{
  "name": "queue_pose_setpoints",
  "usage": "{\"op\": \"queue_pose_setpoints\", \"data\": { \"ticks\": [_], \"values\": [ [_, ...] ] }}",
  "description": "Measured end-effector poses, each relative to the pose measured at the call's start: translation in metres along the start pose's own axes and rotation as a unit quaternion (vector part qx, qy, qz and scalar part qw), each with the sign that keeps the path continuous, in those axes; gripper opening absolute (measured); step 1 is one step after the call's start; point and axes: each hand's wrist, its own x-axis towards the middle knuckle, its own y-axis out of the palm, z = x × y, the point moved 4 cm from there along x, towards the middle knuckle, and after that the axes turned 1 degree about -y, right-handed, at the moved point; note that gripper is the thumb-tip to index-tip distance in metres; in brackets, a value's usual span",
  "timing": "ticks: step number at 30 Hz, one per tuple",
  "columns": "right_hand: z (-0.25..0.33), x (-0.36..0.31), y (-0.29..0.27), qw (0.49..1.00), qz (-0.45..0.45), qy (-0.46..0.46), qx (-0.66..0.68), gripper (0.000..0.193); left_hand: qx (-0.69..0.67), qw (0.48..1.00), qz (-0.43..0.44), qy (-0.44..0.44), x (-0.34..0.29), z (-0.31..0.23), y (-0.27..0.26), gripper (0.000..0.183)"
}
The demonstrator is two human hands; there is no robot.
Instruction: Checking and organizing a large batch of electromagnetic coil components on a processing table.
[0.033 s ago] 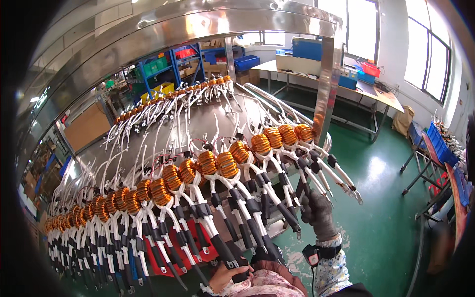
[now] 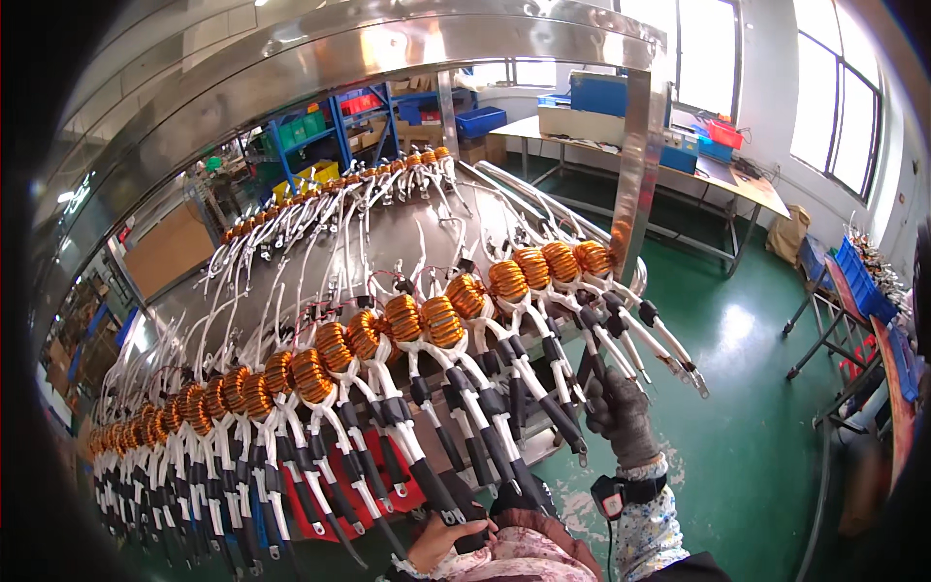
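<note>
Toward the right end of a long row of copper-wound ring coils (image 2: pixel 443 321), my right hand (image 2: pixel 623 422), in a dark grey glove, is closed around a black-sleeved cable lead (image 2: pixel 591 369) that hangs from the coils. My left hand (image 2: pixel 441 539) is low in the middle, close to my body. Its bare fingers are bent against a dark bundle, and what they hold is hard to make out. White leads (image 2: pixel 405 427) with black sleeves and metal lug ends hang from the coils over the near edge of the metal table (image 2: pixel 388 233).
A second row of coils (image 2: pixel 388 173) lies at the far side of the table. A shiny steel frame (image 2: pixel 635 165) rises around it. Red sheeting (image 2: pixel 354 485) shows below the hanging leads. To the right stand a rack with a blue bin (image 2: pixel 863 279) and a workbench (image 2: pixel 718 184).
</note>
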Motion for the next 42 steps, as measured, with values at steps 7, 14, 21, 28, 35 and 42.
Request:
{"op": "queue_pose_setpoints", "data": {
  "ticks": [7, 14, 21, 28, 35, 42],
  "values": [
    [-0.013, 0.013, -0.008, 0.973, 0.144, 0.033, 0.179, 0.024, -0.285, 0.899, -0.028, -0.33, 0.011, 0.026, 0.021, 0.028],
    [-0.028, 0.018, -0.018, 0.984, 0.026, 0.054, 0.169, 0.035, -0.18, 0.959, 0.059, -0.21, 0.039, 0.013, 0.023, 0.015],
    [-0.083, -0.063, 0.013, 0.972, 0.146, 0.026, -0.183, 0.024, -0.035, 0.957, 0.018, -0.286, 0.029, 0.064, 0.018, 0.032],
    [-0.083, -0.067, 0.017, 0.94, 0.166, -0.171, -0.245, 0.026, 0.096, 0.948, 0.018, -0.302, 0.047, -0.006, 0.028, 0.063],
    [-0.022, -0.044, -0.003, 0.99, -0.01, -0.141, 0.009, 0.023, -0.176, 0.947, -0.021, -0.267, 0.019, 0.043, 0.024, 0.02],
    [-0.02, -0.051, -0.002, 0.95, -0.043, -0.208, -0.228, 0.029, -0.286, 0.906, -0.018, -0.312, 0.005, 0.05, 0.021, 0.019]
  ]
}}
